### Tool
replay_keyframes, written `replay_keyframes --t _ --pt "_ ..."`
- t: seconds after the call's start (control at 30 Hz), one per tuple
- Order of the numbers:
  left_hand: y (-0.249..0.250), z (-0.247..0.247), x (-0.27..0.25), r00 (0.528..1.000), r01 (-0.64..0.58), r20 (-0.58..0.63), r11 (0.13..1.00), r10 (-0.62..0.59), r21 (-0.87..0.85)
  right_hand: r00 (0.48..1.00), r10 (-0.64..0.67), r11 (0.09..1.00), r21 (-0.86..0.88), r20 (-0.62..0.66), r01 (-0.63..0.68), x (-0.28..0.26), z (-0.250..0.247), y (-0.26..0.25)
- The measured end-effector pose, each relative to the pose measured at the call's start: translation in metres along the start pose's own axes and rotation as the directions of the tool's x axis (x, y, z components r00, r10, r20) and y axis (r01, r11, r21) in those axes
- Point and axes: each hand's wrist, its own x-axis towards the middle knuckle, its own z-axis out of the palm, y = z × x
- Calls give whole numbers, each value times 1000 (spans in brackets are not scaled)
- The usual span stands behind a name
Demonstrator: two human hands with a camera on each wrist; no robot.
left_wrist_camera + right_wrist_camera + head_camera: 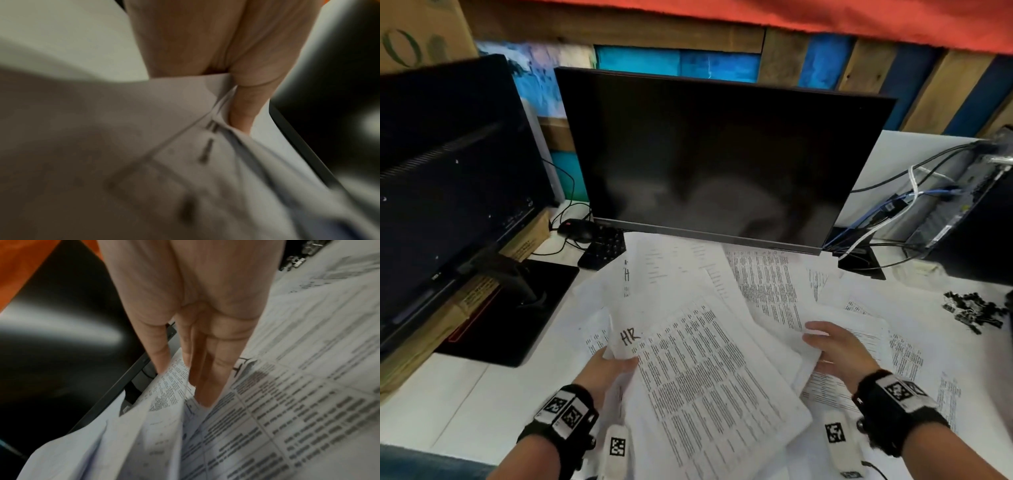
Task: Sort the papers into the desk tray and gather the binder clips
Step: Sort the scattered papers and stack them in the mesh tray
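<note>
Printed papers cover the white desk [465, 394]. My left hand [616, 366] grips the left edge of a fanned stack of papers [705, 359]; its top sheet is marked "HR". In the left wrist view the thumb [246, 100] pinches the sheets [164, 113]. My right hand [832, 349] holds the same stack's right edge, thumb on top. The right wrist view has the right hand [195, 363] with the thumb on one side of the sheets [174, 386] and the fingers on the other. A pile of black binder clips [972, 313] lies at the far right, also visible as binder clips [296, 261]. No desk tray is in view.
A dark monitor [722, 154] stands right behind the papers, with a second monitor [448, 171] on a cardboard box at the left. A keyboard [604, 246] and mouse [577, 228] lie between them. A computer case with cables [962, 205] stands at the right. More loose sheets [774, 281] lie under the held stack.
</note>
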Motion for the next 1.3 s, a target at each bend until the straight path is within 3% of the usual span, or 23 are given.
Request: replay_keyframes --t 0.13,0.23,0.3,0.4,0.57,0.67,0.77,0.97,1.07,1.2,1.3 --pt "-2 3 -8 998 -7 67 1000 6 16 995 15 972 -236 97 8 3 6 -3" --pt "-1 4 -7 997 -9 77 1000 8 12 989 19 869 -492 148 57 1 13 2" --pt "-2 0 -3 1000 -8 20 1000 8 8 994 0 888 -457 114 52 4 9 4" --pt "-4 -12 2 996 -20 -83 1000 20 -4 998 -54 949 -313 -45 38 4 -8 -5" --pt "-3 -24 9 974 -43 -226 998 33 -42 963 -227 967 -151 -147 205 -23 -34 -42" --pt "1 -18 10 969 -48 -244 998 36 -45 908 -364 931 -107 -205 349 -34 -50 -70" --pt "3 -6 9 970 -39 -243 995 15 -95 814 -482 874 -108 -324 474 -37 -61 -99" --pt "6 23 9 967 -5 -255 996 -17 -89 651 -621 778 -244 -436 579 -43 -55 -120" --pt "9 32 6 965 6 -260 994 -34 -107 642 -588 784 -154 -492 601 -42 -49 -115" --pt "5 36 4 960 12 -273 987 -56 -160 704 -525 803 -5 -477 596 -36 -42 -102" --pt "1 36 3 964 10 -257 974 -70 -227 752 -470 856 -30 -462 516 -32 -20 -81"
